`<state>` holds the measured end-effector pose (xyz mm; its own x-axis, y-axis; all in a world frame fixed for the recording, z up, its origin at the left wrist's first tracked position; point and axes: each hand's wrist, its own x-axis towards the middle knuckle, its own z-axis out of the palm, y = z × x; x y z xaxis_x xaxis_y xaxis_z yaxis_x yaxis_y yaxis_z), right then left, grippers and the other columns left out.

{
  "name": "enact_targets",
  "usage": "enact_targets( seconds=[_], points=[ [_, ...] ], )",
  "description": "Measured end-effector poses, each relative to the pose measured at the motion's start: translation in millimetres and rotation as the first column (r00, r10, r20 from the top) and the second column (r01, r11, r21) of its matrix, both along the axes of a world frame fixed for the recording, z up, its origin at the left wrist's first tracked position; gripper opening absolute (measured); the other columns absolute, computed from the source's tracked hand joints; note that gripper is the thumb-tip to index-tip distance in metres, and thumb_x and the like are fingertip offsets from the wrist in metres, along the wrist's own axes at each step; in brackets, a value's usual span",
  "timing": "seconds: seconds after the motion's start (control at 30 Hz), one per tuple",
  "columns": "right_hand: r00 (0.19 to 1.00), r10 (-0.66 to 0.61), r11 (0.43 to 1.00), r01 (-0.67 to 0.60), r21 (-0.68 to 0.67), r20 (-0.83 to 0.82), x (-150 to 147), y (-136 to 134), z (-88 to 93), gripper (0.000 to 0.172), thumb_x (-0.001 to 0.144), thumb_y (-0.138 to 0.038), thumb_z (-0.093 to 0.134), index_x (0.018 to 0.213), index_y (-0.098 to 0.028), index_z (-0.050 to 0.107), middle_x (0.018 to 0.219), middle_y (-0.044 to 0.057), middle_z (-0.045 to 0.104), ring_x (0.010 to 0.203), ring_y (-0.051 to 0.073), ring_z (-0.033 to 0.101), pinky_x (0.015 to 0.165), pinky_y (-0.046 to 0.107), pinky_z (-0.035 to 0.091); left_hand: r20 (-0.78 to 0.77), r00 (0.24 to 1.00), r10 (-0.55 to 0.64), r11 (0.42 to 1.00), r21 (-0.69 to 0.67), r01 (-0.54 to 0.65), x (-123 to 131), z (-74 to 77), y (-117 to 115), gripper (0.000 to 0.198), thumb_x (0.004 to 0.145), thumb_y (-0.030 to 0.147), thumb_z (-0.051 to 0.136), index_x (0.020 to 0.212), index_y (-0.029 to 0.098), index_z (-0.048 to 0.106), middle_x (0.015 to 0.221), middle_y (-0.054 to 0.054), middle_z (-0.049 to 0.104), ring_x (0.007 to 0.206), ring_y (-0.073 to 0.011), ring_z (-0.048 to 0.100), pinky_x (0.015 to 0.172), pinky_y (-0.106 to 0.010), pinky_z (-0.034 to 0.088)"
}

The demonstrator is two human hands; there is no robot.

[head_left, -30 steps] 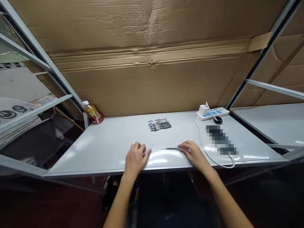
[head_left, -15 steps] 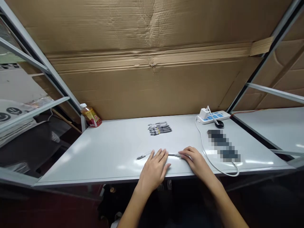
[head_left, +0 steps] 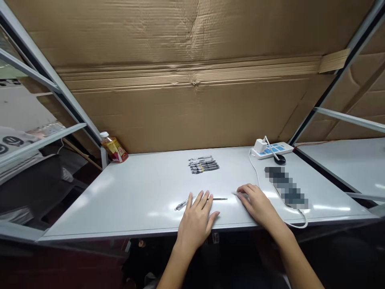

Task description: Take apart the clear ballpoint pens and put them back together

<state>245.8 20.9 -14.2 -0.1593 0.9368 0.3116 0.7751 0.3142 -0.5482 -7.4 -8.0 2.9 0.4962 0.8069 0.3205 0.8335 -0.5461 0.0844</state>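
My left hand (head_left: 197, 222) lies palm down near the table's front edge, its fingers spread and flat. A clear pen barrel (head_left: 181, 204) pokes out from under its left side. On its other side a thin dark pen refill (head_left: 221, 198) lies on the table, its left end hidden by the fingers. My right hand (head_left: 254, 204) is closed, thumb against fingers, on a small greyish pen part (head_left: 235, 193), mostly covered by the fingers. A gap separates that part from the refill. Further back lies a row of several pens (head_left: 203, 165), side by side.
A white power strip (head_left: 285, 147) with a plugged-in adapter and a black round object (head_left: 279, 159) sits at the back right. A blurred-out dark device (head_left: 287, 188) with a white cable lies right of my right hand. A bottle (head_left: 114, 148) leans at the back left.
My right hand has moved right, drawing the greyish part away from the dark refill, whose right end now shows bare. My left hand stays in nearly the same place, its fingers more spread.
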Motion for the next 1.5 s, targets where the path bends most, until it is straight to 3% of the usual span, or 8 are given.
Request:
enact_targets(
  seconds=[0.6,0.73,0.8,0.87,0.93,1.13,1.23,1.5],
  points=[
    [0.977,0.025,1.000,-0.026,-0.005,-0.210,-14,4,-8.8,0.027,0.100,-0.045,0.053,0.109,-0.028,0.071,0.116,0.010,0.069,0.114,0.031,0.062,0.102,0.051,0.049,0.237,0.971,0.009,0.999,-0.041,0.001,-6,-2.8,5,0.053,0.103,0.044,0.049,0.153,0.027,0.044,0.159,-0.011,0.044,0.149,-0.0330,0.037,0.123,-0.065,0.023],
    [0.942,-0.055,0.998,0.047,-0.032,-0.332,-6,1,-7.5,0.036,0.100,-0.044,0.049,0.130,-0.027,0.062,0.122,0.009,0.069,0.112,0.027,0.066,0.100,0.047,0.052,0.761,0.590,0.269,0.962,-0.181,-0.205,-27,-1.2,10,0.061,0.106,0.049,0.038,0.161,0.027,0.026,0.169,-0.007,0.021,0.157,-0.0277,0.015,0.128,-0.056,0.013],
    [0.938,-0.045,0.999,0.033,-0.041,-0.343,-3,1,-8.1,0.033,0.101,-0.042,0.049,0.125,-0.026,0.064,0.120,0.008,0.071,0.110,0.026,0.067,0.101,0.046,0.052,0.883,0.305,0.357,0.933,-0.318,-0.170,-36,0.1,12,0.062,0.106,0.054,0.028,0.162,0.027,0.022,0.169,-0.005,0.022,0.156,-0.0243,0.016,0.128,-0.049,0.015],
    [0.943,-0.023,1.000,0.014,-0.028,-0.332,-2,2,-9.5,0.030,0.102,-0.039,0.046,0.116,-0.025,0.068,0.116,0.008,0.072,0.111,0.026,0.066,0.102,0.046,0.051,0.906,0.182,0.383,0.922,-0.364,-0.130,-40,0.9,13,0.063,0.106,0.056,0.022,0.162,0.027,0.022,0.168,-0.004,0.025,0.156,-0.0226,0.018,0.128,-0.046,0.015],
    [0.949,-0.025,1.000,0.025,-0.006,-0.315,-3,3,-11.3,0.032,0.103,-0.037,0.041,0.110,-0.025,0.070,0.112,0.008,0.073,0.109,0.026,0.066,0.101,0.046,0.052,0.893,0.251,0.374,0.925,-0.342,-0.164,-39,1.0,12,0.061,0.107,0.054,0.024,0.162,0.027,0.024,0.167,-0.005,0.028,0.156,-0.0234,0.020,0.128,-0.048,0.014],
    [0.986,-0.015,0.996,0.029,0.084,-0.165,-15,-1,-13.0,0.028,0.102,-0.037,0.050,0.117,-0.027,0.070,0.122,0.010,0.068,0.121,0.030,0.059,0.104,0.052,0.049,0.307,0.924,0.230,0.973,-0.061,-0.222,-15,2.8,4,0.039,0.101,0.037,0.053,0.139,0.038,0.061,0.162,-0.008,0.040,0.152,-0.0435,0.025,0.111,-0.085,0.010],
    [0.998,0.019,0.994,-0.012,0.106,-0.068,-18,-2,-11.7,0.023,0.102,-0.036,0.052,0.107,-0.027,0.073,0.123,0.011,0.066,0.122,0.031,0.057,0.104,0.053,0.049,0.051,0.983,0.179,0.982,0.046,-0.181,-6,4.8,1,0.033,0.097,0.029,0.058,0.127,0.040,0.069,0.159,-0.010,0.043,0.148,-0.0480,0.031,0.101,-0.092,0.015],
    [0.999,0.040,0.995,-0.037,0.094,-0.029,-17,-1,-11.1,0.022,0.103,-0.029,0.047,0.092,-0.025,0.066,0.123,0.011,0.065,0.121,0.030,0.058,0.100,0.051,0.051,-0.028,0.981,0.192,0.977,0.097,-0.189,-6,2.2,2,0.037,0.096,0.024,0.058,0.127,0.041,0.069,0.155,-0.011,0.050,0.144,-0.0463,0.040,0.100,-0.091,0.021]
  ],
)
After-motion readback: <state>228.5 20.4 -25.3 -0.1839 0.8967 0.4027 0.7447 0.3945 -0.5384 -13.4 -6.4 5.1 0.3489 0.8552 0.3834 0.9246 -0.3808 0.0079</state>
